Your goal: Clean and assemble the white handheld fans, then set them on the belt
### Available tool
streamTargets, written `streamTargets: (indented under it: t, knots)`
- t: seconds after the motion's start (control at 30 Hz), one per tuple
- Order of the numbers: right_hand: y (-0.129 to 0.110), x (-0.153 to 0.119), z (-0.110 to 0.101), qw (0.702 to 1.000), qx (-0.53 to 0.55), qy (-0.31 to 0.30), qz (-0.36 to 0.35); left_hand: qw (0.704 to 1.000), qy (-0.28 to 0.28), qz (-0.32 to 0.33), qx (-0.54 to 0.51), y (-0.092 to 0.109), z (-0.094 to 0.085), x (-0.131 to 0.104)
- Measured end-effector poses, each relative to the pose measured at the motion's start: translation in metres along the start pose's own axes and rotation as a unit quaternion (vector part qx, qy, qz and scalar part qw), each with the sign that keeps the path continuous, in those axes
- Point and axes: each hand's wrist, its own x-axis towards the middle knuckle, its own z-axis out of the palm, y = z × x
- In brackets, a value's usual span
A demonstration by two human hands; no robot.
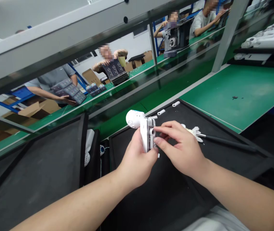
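My left hand (138, 158) is wrapped round the handle of a white handheld device (144, 136) with a rounded head, held upright over a black tray (175, 195). The handle's right side is open and shows inner parts. Against that open side, the index finger and thumb of my right hand (181, 146) are drawn together. Anything small between those fingertips is hidden. Behind the right hand lies a screwdriver (214, 137) with a dark handle, its shaft pointing at some white pieces (196, 131). Small white oblong parts (161, 112) rest along the tray's far edge.
A second black tray (55, 166) stands at left, with a white grilled piece (88, 147) beside it. Stacked trays of white devices (267, 40) are at upper right on a green table (238, 89). A grey metal beam (79, 29) crosses above; co-workers handle boxes beyond.
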Motion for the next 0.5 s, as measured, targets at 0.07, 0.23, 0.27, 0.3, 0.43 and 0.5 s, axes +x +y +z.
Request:
streamTargets:
  t: [0.07,0.23,0.27,0.3,0.43,0.5]
  knots:
    - [0.000,0.004,-0.006,0.997,-0.042,-0.046,-0.033,1.000,-0.002,-0.016,-0.022,0.004,-0.001,0.001]
    - [0.054,0.009,-0.056,0.960,-0.263,-0.058,-0.076,0.989,-0.019,-0.070,-0.132,0.017,-0.004,0.002]
    - [0.075,0.006,-0.072,0.933,-0.348,-0.070,-0.055,0.985,-0.021,-0.079,-0.150,0.019,-0.004,0.002]
    - [0.099,0.003,-0.089,0.900,-0.425,-0.089,-0.023,0.983,-0.022,-0.086,-0.162,0.021,-0.005,0.002]
    - [0.167,-0.013,-0.139,0.830,-0.524,-0.187,0.023,0.979,-0.032,-0.083,-0.182,0.024,-0.008,0.002]
    - [0.166,-0.016,-0.147,0.836,-0.512,-0.197,0.006,0.979,-0.028,-0.077,-0.188,0.025,-0.009,0.002]
